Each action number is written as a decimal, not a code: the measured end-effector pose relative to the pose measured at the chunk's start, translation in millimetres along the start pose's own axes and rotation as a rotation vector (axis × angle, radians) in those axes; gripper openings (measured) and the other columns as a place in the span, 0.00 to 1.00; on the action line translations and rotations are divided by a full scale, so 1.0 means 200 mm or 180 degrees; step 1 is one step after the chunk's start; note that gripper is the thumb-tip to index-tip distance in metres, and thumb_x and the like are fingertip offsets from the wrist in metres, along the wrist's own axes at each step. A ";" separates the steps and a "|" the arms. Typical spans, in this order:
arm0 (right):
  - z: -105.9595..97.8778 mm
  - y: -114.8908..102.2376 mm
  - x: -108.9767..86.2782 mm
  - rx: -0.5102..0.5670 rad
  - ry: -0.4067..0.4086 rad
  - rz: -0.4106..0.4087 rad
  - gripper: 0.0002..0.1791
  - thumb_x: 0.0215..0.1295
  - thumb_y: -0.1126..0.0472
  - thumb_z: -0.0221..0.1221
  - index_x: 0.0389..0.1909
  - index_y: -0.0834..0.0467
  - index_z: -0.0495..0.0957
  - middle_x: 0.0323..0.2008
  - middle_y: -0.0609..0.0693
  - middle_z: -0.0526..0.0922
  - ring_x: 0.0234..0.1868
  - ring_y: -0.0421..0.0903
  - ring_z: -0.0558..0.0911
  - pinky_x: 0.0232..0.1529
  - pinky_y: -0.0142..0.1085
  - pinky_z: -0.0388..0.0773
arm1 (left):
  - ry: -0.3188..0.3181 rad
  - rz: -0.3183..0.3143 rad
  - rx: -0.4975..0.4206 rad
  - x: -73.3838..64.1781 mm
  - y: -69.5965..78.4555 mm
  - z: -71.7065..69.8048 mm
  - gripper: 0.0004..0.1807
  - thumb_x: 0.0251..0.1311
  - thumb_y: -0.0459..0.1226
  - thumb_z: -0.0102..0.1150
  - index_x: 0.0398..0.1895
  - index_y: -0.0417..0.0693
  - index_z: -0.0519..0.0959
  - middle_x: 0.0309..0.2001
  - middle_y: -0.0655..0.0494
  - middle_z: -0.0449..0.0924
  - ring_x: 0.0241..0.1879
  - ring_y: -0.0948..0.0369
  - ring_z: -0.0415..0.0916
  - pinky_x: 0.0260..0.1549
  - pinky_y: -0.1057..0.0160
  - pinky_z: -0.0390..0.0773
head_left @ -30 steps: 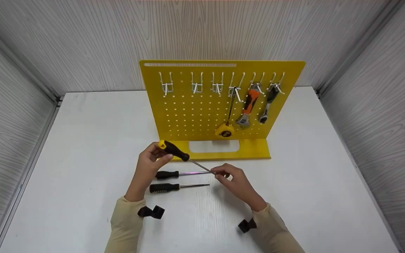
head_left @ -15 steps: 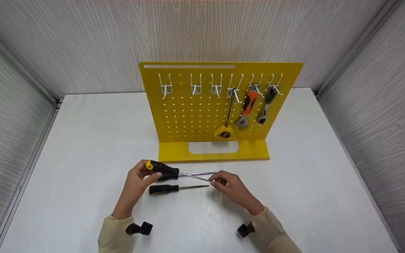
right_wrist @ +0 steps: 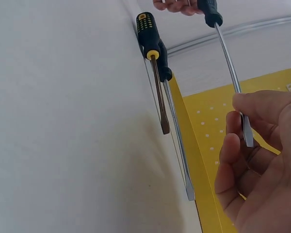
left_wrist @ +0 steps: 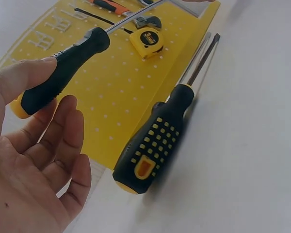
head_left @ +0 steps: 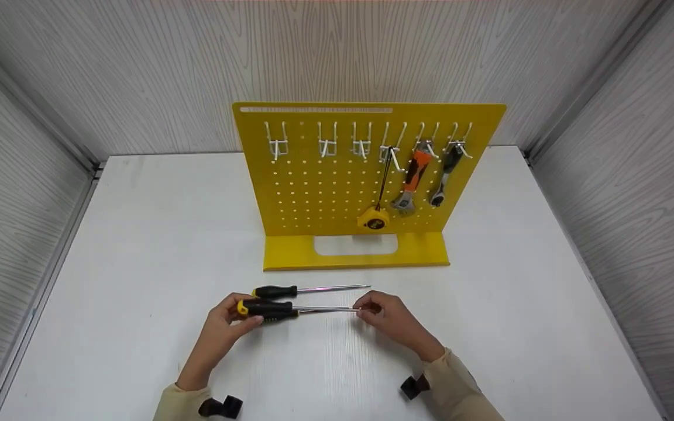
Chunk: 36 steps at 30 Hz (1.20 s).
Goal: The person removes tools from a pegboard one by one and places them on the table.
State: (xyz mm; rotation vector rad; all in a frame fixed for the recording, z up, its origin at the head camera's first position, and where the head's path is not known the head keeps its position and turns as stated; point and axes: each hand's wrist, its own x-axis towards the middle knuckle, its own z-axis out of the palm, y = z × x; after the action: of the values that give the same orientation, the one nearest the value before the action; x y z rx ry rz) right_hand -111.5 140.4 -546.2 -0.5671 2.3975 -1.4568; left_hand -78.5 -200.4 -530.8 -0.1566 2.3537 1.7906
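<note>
Both hands hold one flat-blade screwdriver (head_left: 267, 307) above the table. My left hand (head_left: 224, 327) pinches its black handle with the yellow end between thumb and fingers. My right hand (head_left: 392, 316) pinches the shaft close to the tip, and the flat blade (right_wrist: 248, 136) pokes out past the fingers in the right wrist view. Below it lies a second screwdriver (left_wrist: 153, 141), its handle dotted with yellow, partly covered in the head view. Farther back, a third screwdriver (head_left: 278, 291) lies on the table with its shaft pointing right.
Behind stands a yellow pegboard (head_left: 325, 193) with white hooks (head_left: 327, 147). From it hang a tape measure (head_left: 374, 218), an orange-handled adjustable wrench (head_left: 416, 172) and a dark-handled ratchet (head_left: 447, 172). Walls close in the white table (head_left: 518, 327) at the back and sides.
Both hands have brought the screwdriver down toward the front of the table, the left hand farther and also leftward. The screwdriver has turned from slanted to nearly level across the head view.
</note>
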 end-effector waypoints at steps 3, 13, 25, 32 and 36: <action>0.00 0.01 0.00 0.0005 -0.0041 0.0039 0.06 0.67 0.61 0.58 0.41 0.58 0.81 0.39 0.51 0.83 0.35 0.35 0.76 0.38 0.27 0.75 | -0.0046 -0.0136 -0.0013 -0.02 -0.03 0.01 0.20 0.52 0.32 0.69 0.48 0.41 0.76 0.46 0.50 0.80 0.39 0.64 0.76 0.40 0.69 0.74; 0.01 0.05 -0.02 -0.0253 -0.0288 0.0066 0.05 0.66 0.62 0.59 0.39 0.58 0.81 0.39 0.51 0.84 0.40 0.39 0.80 0.42 0.29 0.77 | -0.0128 -0.0257 0.0815 -0.05 -0.10 0.02 0.18 0.48 0.35 0.73 0.43 0.48 0.79 0.45 0.53 0.81 0.42 0.60 0.71 0.44 0.63 0.72; 0.01 0.07 -0.02 -0.0575 -0.0393 0.0024 0.05 0.65 0.63 0.59 0.37 0.55 0.83 0.36 0.47 0.83 0.38 0.37 0.76 0.42 0.30 0.74 | -0.0152 -0.0276 0.1161 -0.07 -0.14 0.03 0.17 0.45 0.36 0.74 0.40 0.48 0.79 0.39 0.57 0.79 0.38 0.61 0.68 0.40 0.63 0.70; 0.01 0.09 -0.01 -0.0784 -0.0425 0.0075 0.05 0.65 0.64 0.59 0.34 0.55 0.84 0.34 0.45 0.82 0.38 0.37 0.76 0.44 0.30 0.75 | -0.0133 -0.0193 0.1286 -0.08 -0.16 0.03 0.16 0.44 0.35 0.74 0.38 0.48 0.80 0.36 0.56 0.75 0.36 0.61 0.67 0.37 0.64 0.69; 0.01 0.09 0.00 -0.0814 -0.0456 0.0081 0.05 0.63 0.65 0.60 0.35 0.55 0.84 0.33 0.46 0.81 0.37 0.36 0.76 0.41 0.29 0.75 | -0.0131 -0.0177 0.1364 -0.07 -0.17 0.03 0.15 0.44 0.35 0.74 0.37 0.49 0.80 0.36 0.57 0.76 0.37 0.62 0.67 0.39 0.63 0.70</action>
State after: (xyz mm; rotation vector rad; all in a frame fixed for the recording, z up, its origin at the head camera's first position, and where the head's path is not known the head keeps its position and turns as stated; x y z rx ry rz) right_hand -114.3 145.9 -562.8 -0.6712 2.4813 -1.0667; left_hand -57.9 -204.5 -561.1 -0.1214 2.6056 1.2144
